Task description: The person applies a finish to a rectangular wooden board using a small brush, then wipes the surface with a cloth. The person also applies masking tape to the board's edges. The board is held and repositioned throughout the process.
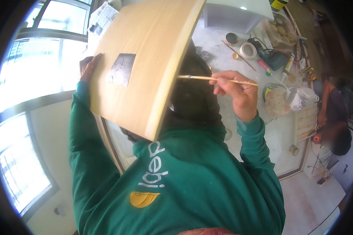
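Observation:
A light wooden board (145,66) is held up at a tilt in front of me, with a grey square patch (120,69) on its face. My left hand (89,68) grips the board's far left edge, fingers wrapped round it and partly hidden. My right hand (233,90) holds a thin brush (200,77) by its wooden handle in a pinch. The bristles are at the board's pale yellowish right edge (170,94); whether they touch it is unclear.
A cluttered worktable (239,145) holds a white box (235,13), tape rolls (248,50), a power tool (272,56), tubes (288,66) and a plastic container (304,98). Another person (335,109) is at the right. Windows (39,70) line the left.

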### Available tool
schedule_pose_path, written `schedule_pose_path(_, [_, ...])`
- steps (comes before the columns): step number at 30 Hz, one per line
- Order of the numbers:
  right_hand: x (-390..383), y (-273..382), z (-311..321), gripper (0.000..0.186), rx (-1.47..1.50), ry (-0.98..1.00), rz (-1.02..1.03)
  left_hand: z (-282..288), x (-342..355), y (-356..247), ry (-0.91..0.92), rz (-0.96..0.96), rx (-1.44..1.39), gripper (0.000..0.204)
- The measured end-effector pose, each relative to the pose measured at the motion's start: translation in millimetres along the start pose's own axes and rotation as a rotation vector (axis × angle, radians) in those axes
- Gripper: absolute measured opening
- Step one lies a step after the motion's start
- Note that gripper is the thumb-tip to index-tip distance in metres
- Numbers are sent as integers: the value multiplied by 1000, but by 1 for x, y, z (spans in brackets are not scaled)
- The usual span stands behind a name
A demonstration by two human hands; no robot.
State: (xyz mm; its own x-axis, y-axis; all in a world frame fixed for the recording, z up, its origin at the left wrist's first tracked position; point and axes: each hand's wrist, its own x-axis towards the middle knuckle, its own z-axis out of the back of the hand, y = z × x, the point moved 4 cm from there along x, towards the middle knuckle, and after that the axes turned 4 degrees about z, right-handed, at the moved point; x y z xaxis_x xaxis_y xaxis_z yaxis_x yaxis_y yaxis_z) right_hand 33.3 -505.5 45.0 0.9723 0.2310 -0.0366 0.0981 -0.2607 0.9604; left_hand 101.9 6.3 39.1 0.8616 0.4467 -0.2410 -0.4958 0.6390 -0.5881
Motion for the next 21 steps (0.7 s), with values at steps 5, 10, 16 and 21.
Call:
schedule_pose_path(5, [-14,13,-13,19,80,144,19,6,8,13,-60,-16,33,62])
schedule_pose_path(10, [10,-6,-4,18,74,-52,37,10,19,22,-54,-92,50,61])
schedule_pose_path(16, [17,11,55,32,106,-483,225,10,21,22,-47,-77,27,61])
schedule_pose_path(21, [25,-6,105,35,-29,-755,250,9,18,13,-23,-86,71,59])
